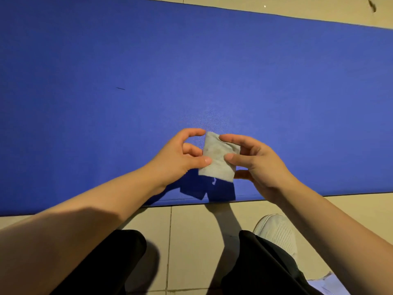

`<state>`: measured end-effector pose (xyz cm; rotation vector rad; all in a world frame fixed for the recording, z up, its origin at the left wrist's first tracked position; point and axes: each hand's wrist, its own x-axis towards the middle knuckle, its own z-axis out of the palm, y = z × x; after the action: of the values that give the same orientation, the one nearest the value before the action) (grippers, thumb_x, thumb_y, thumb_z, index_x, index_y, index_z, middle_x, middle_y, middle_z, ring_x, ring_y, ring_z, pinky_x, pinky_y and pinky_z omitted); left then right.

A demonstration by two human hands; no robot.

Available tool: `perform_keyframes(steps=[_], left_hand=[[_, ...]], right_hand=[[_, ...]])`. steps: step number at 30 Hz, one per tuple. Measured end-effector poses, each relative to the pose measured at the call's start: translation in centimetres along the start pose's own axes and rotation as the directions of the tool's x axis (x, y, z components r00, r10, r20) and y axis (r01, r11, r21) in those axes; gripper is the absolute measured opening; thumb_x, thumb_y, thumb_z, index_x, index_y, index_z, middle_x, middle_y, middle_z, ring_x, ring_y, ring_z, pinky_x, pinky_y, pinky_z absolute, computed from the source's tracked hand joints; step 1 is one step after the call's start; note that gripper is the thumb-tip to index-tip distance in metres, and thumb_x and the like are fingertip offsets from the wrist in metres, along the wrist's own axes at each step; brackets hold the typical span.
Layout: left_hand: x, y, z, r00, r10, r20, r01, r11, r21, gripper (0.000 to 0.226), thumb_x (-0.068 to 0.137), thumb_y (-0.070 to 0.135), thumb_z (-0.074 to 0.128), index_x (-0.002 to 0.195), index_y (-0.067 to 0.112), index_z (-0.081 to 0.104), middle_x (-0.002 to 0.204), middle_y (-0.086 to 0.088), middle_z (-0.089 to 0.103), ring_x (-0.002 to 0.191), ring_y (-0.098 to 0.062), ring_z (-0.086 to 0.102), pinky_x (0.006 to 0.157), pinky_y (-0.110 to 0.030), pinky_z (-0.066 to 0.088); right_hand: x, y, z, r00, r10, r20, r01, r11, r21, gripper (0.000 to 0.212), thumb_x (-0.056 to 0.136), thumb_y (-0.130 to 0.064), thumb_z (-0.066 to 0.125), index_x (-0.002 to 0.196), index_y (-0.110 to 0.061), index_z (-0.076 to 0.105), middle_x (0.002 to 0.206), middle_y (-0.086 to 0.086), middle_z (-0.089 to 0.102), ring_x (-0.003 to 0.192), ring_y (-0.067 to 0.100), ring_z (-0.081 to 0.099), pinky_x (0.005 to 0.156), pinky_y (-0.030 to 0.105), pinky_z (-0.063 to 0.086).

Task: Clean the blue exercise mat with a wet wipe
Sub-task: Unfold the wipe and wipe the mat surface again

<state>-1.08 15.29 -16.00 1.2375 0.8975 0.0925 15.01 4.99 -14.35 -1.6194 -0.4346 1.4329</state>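
Note:
The blue exercise mat [191, 71] lies flat on the tiled floor and fills most of the head view. A folded, greyish wet wipe [217, 158] with faint dirt marks hangs in the air just above the mat's near edge. My left hand [180, 154] pinches its left side between thumb and fingers. My right hand [255, 158] pinches its right side, thumb on the front of the wipe and fingers behind. The wipe does not touch the mat and casts a dark shadow on it below.
Beige floor tiles [191, 231] lie beyond the mat's far edge and in front of its near edge. My knees in black trousers [265, 269] and a white shoe [278, 231] sit on the tiles. A small dark mark [120, 88] lies on the mat at the left.

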Motion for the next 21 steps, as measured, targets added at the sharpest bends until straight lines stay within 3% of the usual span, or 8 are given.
perform_keyframes(steps=[3,8,9,11,14,16,19,21], left_hand=[[-0.6,-0.2,0.6,0.999,0.037,-0.027,-0.037,0.999,-0.001,0.063,0.083,0.004,0.073,0.125,0.04,0.044,0.076,0.002,0.061,0.068,-0.013,0.063,0.079,-0.032,0.053],[-1.7,-0.6,0.8,0.987,0.162,0.019,-0.162,0.959,0.231,0.054,0.083,0.006,0.073,0.106,0.045,0.043,0.096,0.006,0.058,0.061,-0.018,0.06,0.074,-0.043,0.054],[-1.9,-0.8,0.8,0.983,0.177,0.046,-0.183,0.948,0.261,0.048,0.084,0.006,0.072,0.103,0.042,0.046,0.095,0.011,0.059,0.059,-0.018,0.057,0.07,-0.042,0.053],[-2.2,-1.0,1.2,0.979,0.171,0.109,-0.196,0.937,0.289,0.037,0.086,0.005,0.07,0.101,0.035,0.055,0.074,0.021,0.06,0.051,-0.008,0.045,0.056,-0.025,0.045],[-2.4,-1.4,1.8,0.984,0.13,0.119,-0.153,0.967,0.204,0.043,0.087,0.0,0.067,0.117,0.03,0.058,0.066,0.035,0.057,0.044,-0.003,0.037,0.052,-0.012,0.036],[-2.5,-1.6,1.8,0.991,0.11,0.08,-0.119,0.986,0.117,0.052,0.087,-0.001,0.068,0.125,0.031,0.055,0.075,0.034,0.06,0.042,-0.003,0.038,0.055,-0.011,0.039],[-2.6,-1.8,1.8,0.994,0.082,0.079,-0.091,0.987,0.132,0.064,0.088,0.003,0.068,0.136,0.038,0.045,0.055,0.023,0.056,0.047,-0.005,0.037,0.066,-0.016,0.043],[-2.7,-1.8,1.9,0.992,0.083,0.094,-0.099,0.979,0.176,0.073,0.086,0.005,0.07,0.14,0.043,0.039,0.07,0.021,0.058,0.051,-0.007,0.039,0.067,-0.019,0.045]], right_hand=[[-0.6,-0.1,-0.4,0.999,0.048,0.017,-0.047,0.996,-0.081,0.027,0.093,0.003,0.057,0.107,-0.018,0.069,0.099,0.008,0.07,0.078,0.01,0.069,0.054,0.026,0.054],[-1.6,0.2,-0.5,0.999,0.035,-0.021,-0.037,0.996,-0.087,0.02,0.097,-0.004,0.054,0.102,-0.015,0.071,0.092,0.004,0.072,0.075,0.008,0.069,0.052,0.026,0.053],[-1.8,0.3,-0.5,0.999,0.02,-0.029,-0.022,0.996,-0.082,0.021,0.098,-0.005,0.053,0.103,-0.015,0.07,0.087,0.004,0.071,0.072,0.008,0.068,0.051,0.025,0.052],[-2.2,0.5,-0.4,0.999,-0.001,-0.037,-0.001,0.998,-0.065,0.023,0.1,-0.007,0.05,0.107,-0.017,0.069,0.081,0.003,0.069,0.068,0.009,0.066,0.049,0.024,0.05],[-2.7,0.8,-0.2,0.999,-0.023,-0.031,0.022,0.999,-0.04,0.028,0.102,-0.008,0.047,0.116,-0.023,0.065,0.086,0.007,0.069,0.072,0.014,0.066,0.049,0.024,0.05],[-3.2,1.1,-0.2,1.0,-0.027,0.003,0.028,0.999,-0.03,0.03,0.102,-0.009,0.045,0.116,-0.028,0.065,0.096,0.007,0.071,0.082,0.017,0.068,0.056,0.029,0.054],[-3.9,1.5,-0.5,0.997,-0.017,0.07,0.02,0.999,-0.047,0.026,0.1,-0.011,0.049,0.109,-0.026,0.069,0.113,-0.002,0.071,0.099,0.014,0.066,0.068,0.029,0.058],[-4.2,1.5,-0.7,0.995,0.021,0.094,-0.013,0.997,-0.082,0.024,0.097,-0.012,0.054,0.11,-0.023,0.071,0.117,-0.004,0.069,0.1,0.01,0.065,0.064,0.027,0.057]])
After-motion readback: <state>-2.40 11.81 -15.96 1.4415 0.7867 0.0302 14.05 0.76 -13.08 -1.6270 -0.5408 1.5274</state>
